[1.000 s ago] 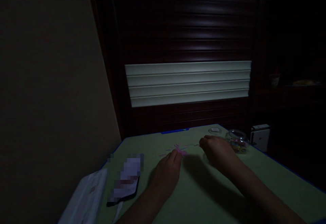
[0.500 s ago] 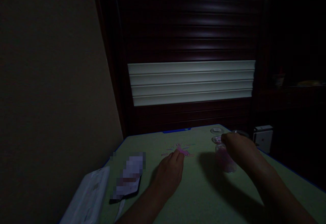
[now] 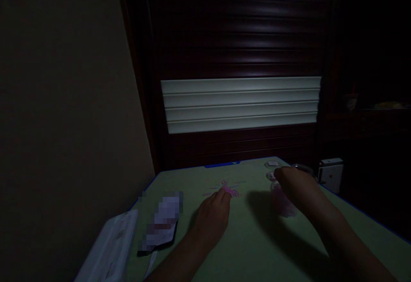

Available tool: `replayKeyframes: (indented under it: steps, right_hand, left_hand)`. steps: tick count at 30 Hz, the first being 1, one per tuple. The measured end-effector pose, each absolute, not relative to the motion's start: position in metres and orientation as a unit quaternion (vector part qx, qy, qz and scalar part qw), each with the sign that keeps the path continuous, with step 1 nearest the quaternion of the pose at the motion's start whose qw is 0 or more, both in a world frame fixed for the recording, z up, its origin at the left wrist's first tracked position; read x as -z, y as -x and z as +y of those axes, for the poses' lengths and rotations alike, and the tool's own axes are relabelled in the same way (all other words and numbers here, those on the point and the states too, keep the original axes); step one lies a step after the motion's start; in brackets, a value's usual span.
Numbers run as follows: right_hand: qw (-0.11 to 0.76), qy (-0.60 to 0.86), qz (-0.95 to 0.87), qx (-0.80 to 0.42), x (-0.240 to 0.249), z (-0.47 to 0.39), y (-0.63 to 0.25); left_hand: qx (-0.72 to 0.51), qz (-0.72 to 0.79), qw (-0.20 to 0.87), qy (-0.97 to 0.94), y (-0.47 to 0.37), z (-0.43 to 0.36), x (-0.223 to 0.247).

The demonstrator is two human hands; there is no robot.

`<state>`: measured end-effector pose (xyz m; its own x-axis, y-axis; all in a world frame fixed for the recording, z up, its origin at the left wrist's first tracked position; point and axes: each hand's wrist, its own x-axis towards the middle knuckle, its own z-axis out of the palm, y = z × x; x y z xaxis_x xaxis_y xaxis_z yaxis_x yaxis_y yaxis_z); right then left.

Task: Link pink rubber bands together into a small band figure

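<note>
White label (image 3: 273, 163) is unreadable; left fingers (image 3: 222, 194) touch pink pieces (image 3: 232, 191), right fingers (image 3: 280, 173) near pink-filled jar (image 3: 281, 203), grips unclear.

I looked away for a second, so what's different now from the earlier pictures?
The right hand moved rightward, away from the pink pieces to near the pink-filled jar. Too dark to tell what it grasped or released. The left hand stayed at the pink pieces.

On the table (image 3: 189, 181), small pieces (image 3: 233, 192) lie left of the jar (image 3: 282, 204).
</note>
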<state>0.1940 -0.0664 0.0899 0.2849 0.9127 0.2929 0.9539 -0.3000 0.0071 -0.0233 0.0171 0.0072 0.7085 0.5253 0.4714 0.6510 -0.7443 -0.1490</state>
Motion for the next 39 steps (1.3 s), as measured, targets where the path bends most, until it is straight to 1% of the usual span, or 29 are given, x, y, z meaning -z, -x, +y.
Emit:
replayKeyframes:
  steps: [11, 20, 27, 39]
  right_hand:
    - [0.111, 0.709, -0.677, 0.162, -0.076, -0.051, -0.164]
    - [0.101, 0.649, -0.748, 0.099, -0.058, -0.043, -0.143]
    - [0.097, 0.654, -0.747, 0.063, -0.044, -0.039, -0.141]
    - [0.112, 0.646, -0.754, 0.040, -0.042, -0.038, -0.144]
  left_hand:
    - [0.207, -0.386, 0.135, 0.889, 0.025, 0.020, -0.010]
    - [0.200, -0.416, 0.109, 0.880, 0.031, 0.028, -0.006]
    - [0.204, -0.427, 0.102, 0.875, 0.033, 0.033, -0.003]
    - [0.187, -0.450, 0.086, 0.869, 0.031, 0.040, -0.003]
